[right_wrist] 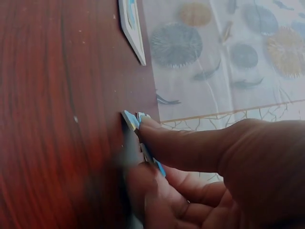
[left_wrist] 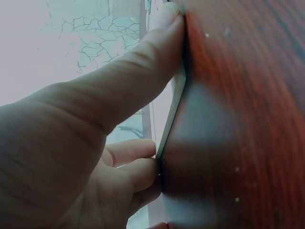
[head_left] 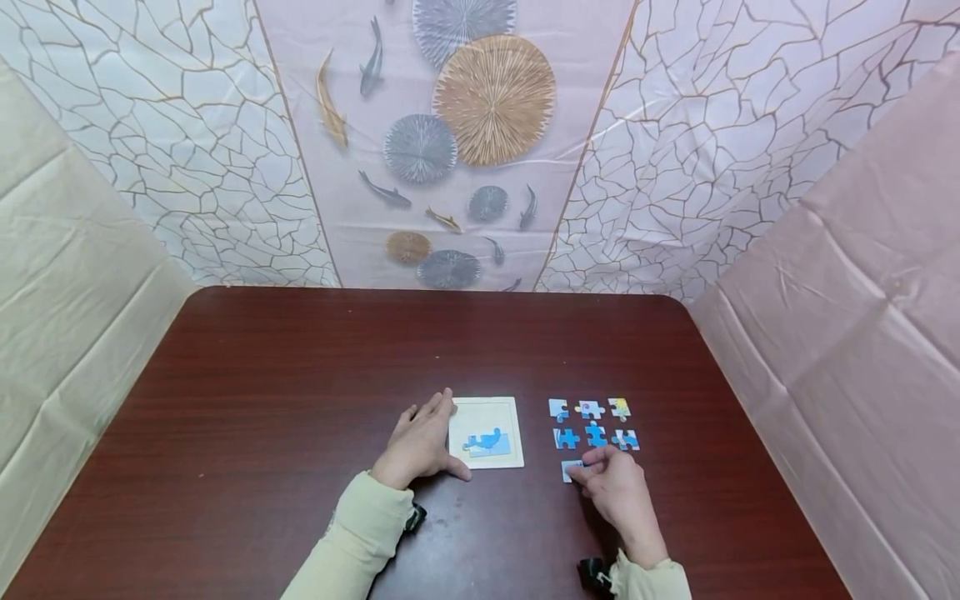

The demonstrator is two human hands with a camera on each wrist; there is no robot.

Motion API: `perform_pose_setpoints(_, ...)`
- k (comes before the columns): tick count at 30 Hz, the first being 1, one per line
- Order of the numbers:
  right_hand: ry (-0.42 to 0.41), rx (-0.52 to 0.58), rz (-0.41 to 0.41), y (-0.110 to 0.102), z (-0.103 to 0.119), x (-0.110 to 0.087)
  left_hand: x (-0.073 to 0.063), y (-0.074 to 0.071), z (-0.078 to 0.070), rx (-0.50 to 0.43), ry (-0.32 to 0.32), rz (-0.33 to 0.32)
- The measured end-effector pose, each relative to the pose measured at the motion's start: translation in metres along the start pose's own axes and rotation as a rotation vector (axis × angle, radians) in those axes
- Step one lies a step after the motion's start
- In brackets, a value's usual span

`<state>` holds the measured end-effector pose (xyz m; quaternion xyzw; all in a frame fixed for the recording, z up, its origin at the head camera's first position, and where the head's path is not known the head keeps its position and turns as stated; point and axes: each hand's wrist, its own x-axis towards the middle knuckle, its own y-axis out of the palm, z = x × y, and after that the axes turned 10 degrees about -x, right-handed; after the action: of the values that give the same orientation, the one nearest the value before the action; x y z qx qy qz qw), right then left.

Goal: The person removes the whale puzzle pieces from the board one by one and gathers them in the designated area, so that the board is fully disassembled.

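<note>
My left hand (head_left: 422, 442) lies along the left side of a square, cream puzzle tray (head_left: 486, 406). Its fingers and thumb are spread, touching the tray's edge; the left wrist view shows the thumb (left_wrist: 143, 62) by the near edge. Inside the tray lie joined blue puzzle pieces (head_left: 489, 444). To the right, my right hand (head_left: 617, 487) pinches a pale blue jigsaw piece (head_left: 570, 472) at the table surface, thumb and fingertips at its right side. In the right wrist view the thumb (right_wrist: 190, 145) partly hides the pieces.
Beyond the right hand, several loose jigsaw pieces (head_left: 589, 409) lie in two rows. Everything sits on a dark red-brown wooden table (head_left: 300, 367). A patterned curtain (head_left: 465, 208) hangs behind the table's far edge, with plain cloth at both sides.
</note>
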<state>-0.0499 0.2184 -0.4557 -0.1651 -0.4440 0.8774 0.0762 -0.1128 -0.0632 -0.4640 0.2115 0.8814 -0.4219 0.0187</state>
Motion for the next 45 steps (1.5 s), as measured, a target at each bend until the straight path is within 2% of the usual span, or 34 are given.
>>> perform_pose_setpoints(4,-0.001,-0.162,-0.018,-0.0018,0.0027,0.0003,0.001,-0.0003,-0.0001,0.005,0.002,-0.001)
perform_pose_setpoints(10,0.003,-0.221,0.001,-0.0013,0.0054,0.0016,0.0014,-0.0018,-0.0004,0.016,0.01,-0.006)
perform_pose_setpoints(26,-0.054,-0.251,-0.008,-0.001,0.0014,0.0024,0.001,-0.0005,-0.0007,0.01,0.004,0.0)
perform_pose_setpoints(37,-0.034,-0.262,0.008,-0.0003,0.001,0.0012,-0.0003,0.0018,0.0013,-0.002,0.003,-0.004)
perform_pose_setpoints(45,-0.05,-0.263,0.005,0.0007,0.0009,0.0009,-0.0004,0.0015,0.0009,0.01,0.005,-0.009)
